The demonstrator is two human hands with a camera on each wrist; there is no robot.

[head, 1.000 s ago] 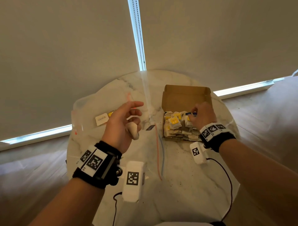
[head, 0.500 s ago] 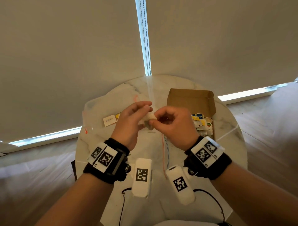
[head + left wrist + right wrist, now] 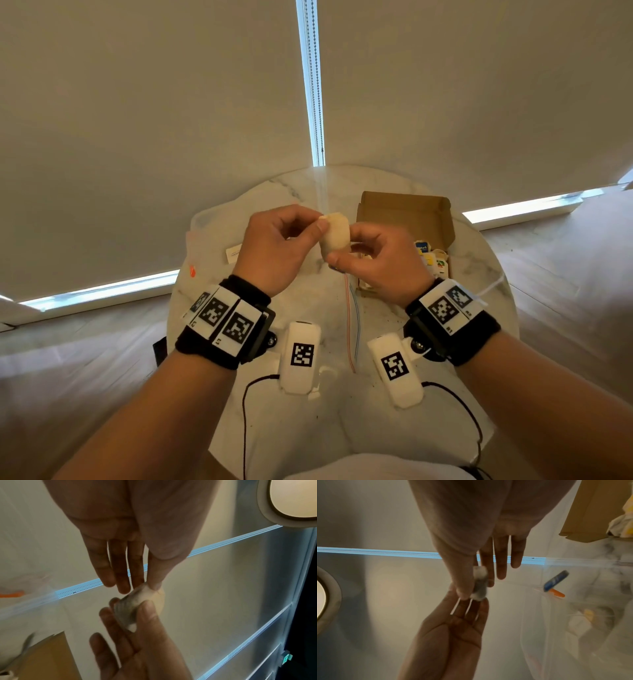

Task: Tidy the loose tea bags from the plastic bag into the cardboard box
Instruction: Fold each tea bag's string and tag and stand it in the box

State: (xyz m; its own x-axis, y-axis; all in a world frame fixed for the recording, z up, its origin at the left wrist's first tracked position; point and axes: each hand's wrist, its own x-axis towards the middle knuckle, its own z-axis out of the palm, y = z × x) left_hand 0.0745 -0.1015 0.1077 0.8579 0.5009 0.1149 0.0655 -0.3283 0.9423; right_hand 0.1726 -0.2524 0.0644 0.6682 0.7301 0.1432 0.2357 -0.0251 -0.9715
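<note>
A pale, crumpled tea bag [image 3: 336, 235] is held above the marble table [image 3: 342, 428] between both hands. My left hand [image 3: 320, 226] pinches its upper left edge with thumb and forefinger. My right hand [image 3: 339, 251] pinches its lower right side. In the left wrist view the tea bag [image 3: 126, 609] sits between both thumbs. In the right wrist view the tea bag [image 3: 480, 585] looks narrow and grey-white. The open cardboard box [image 3: 404, 212] stands right of the hands, with several tagged tea bags [image 3: 432, 261] inside. The clear plastic bag [image 3: 209, 236] lies to the left.
The plastic bag's red and blue zip strip [image 3: 352, 329] lies on the table between my wrists, its orange slider [image 3: 192, 272] at the left. A white tag [image 3: 234, 254] shows inside the bag. Window blinds hang close behind the round table, and cables trail from the wrist cameras.
My right hand left the box and came over to the tea bag held by my left hand. Both hands now pinch it and have lifted it slightly.
</note>
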